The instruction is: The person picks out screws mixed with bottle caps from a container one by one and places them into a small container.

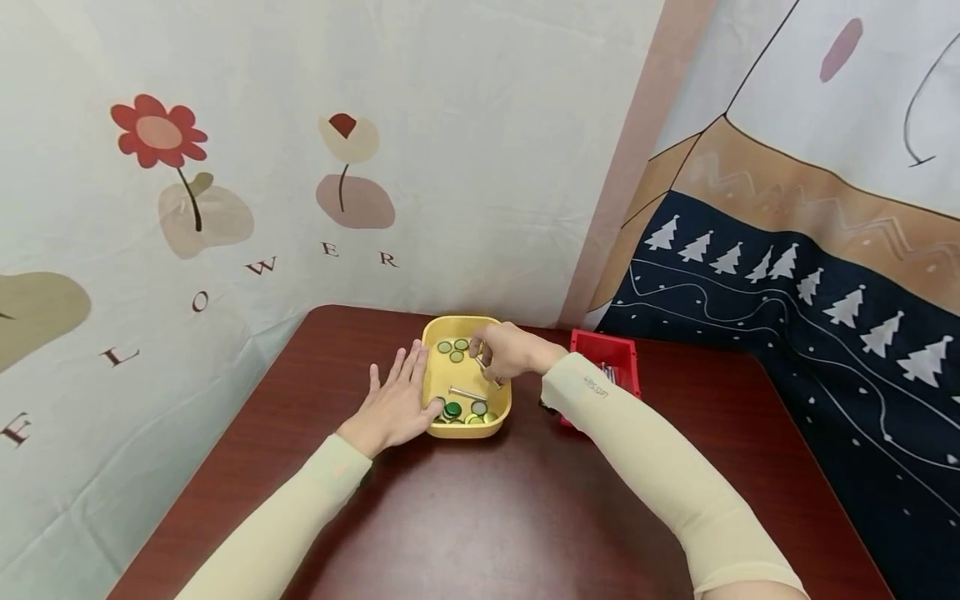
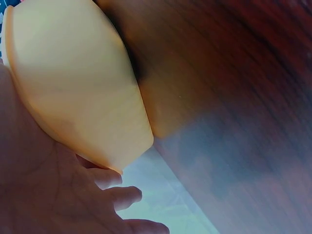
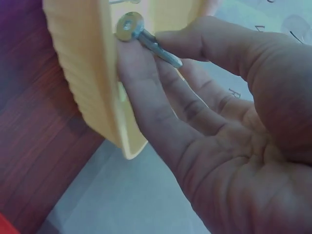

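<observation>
A yellow plastic basket [image 1: 467, 432] stands on the table. My left hand [image 1: 393, 408] lies along its left side with straight fingers, the thumb over the near left rim; the left wrist view shows the palm against the outer wall. Over the basket's right side, my right hand [image 1: 510, 348] pinches a flat-headed metal bolt [image 3: 129, 26] between thumb and fingers. Another long bolt [image 1: 467, 393] lies across the basket floor. Several round bottle caps [image 1: 452, 410] are gathered at the near end, a green one among them. A few more caps [image 1: 457, 356] sit at the far end.
Right of the basket stands a red bin [image 1: 600, 340] with metal pieces [image 1: 609, 372] in it, partly hidden by my right forearm. The dark brown table [image 1: 465, 517] meets a printed cloth backdrop [image 1: 480, 167] at the back.
</observation>
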A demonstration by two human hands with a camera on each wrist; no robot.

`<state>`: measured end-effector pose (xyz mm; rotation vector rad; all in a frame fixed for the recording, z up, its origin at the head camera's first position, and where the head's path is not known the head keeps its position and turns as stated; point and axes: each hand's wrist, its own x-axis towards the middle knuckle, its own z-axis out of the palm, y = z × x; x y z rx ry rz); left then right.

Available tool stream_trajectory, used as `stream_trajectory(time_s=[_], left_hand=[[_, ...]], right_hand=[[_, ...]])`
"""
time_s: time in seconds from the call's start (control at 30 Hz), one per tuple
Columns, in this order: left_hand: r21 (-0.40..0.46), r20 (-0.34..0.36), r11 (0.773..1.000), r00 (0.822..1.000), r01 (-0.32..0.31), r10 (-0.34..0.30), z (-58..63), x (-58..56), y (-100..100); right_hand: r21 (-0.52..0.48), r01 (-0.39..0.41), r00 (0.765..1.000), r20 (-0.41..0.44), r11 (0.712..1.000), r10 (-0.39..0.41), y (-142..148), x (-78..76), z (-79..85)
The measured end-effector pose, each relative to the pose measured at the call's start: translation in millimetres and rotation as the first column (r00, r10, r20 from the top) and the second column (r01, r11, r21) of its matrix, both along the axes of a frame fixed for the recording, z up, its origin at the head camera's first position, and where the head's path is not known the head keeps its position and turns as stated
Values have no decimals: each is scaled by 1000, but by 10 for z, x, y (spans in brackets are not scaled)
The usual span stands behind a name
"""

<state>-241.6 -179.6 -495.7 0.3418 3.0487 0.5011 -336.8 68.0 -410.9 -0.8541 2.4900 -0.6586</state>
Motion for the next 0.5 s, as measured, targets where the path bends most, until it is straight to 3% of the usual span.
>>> stream_trajectory(time_s=[0.27, 0.5], left_hand=[[13, 6, 1000, 1000, -1, 1, -2, 3, -10], [19, 9, 1000, 1000, -3, 2, -7, -10, -10]], right_hand=[[-143, 157, 987, 67, 977, -149, 205, 8, 15], [-295, 291, 954, 156, 910, -255, 429, 40, 26]])
